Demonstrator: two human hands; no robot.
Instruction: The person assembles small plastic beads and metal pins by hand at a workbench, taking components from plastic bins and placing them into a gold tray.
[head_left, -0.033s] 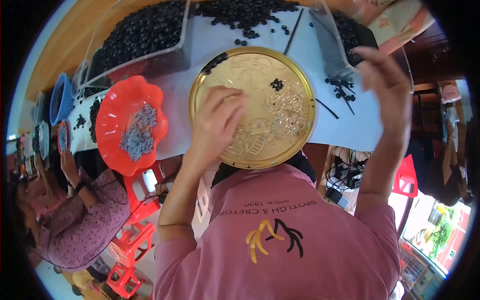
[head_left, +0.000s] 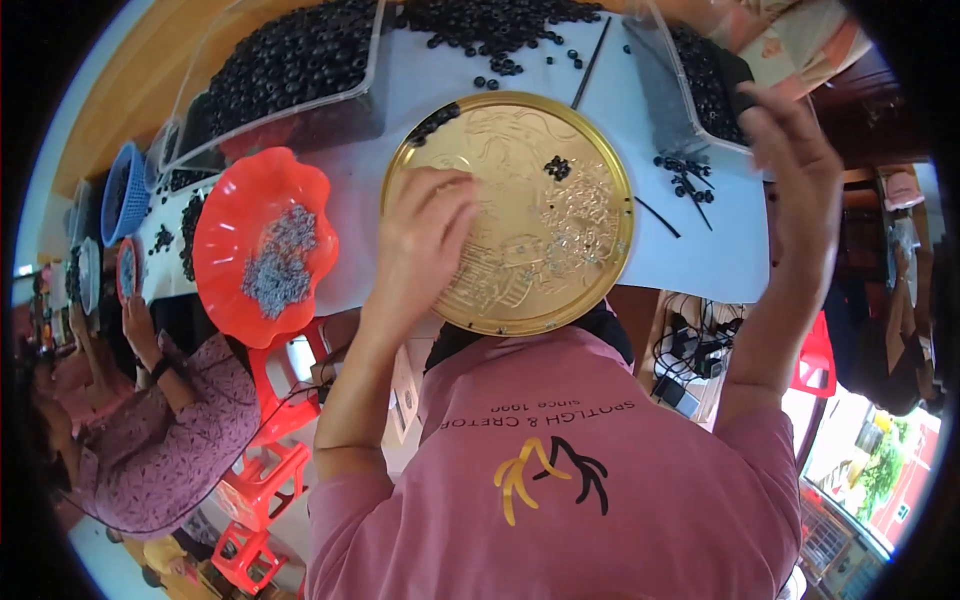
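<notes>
A round gold tray with embossed patterns lies at the table's near edge. My left hand is over its left part, fingers curled together; whatever they hold is hidden. Black ring-shaped beads line the tray's upper left rim, and a small cluster of black beads sits right of its middle. Small clear and silvery pieces are scattered on its right side. My right hand is raised beside the clear bin of black beads at the right. Its fingertips are smeared, so their grip cannot be made out.
A red scalloped bowl of small grey pieces stands left of the tray. Behind it is a large clear bin full of black beads. Loose black beads and thin black sticks lie on the table. Another person sits at the left.
My right hand has moved slightly right, along the side of the right bin. The left hand stays over the tray, nearly unmoved.
</notes>
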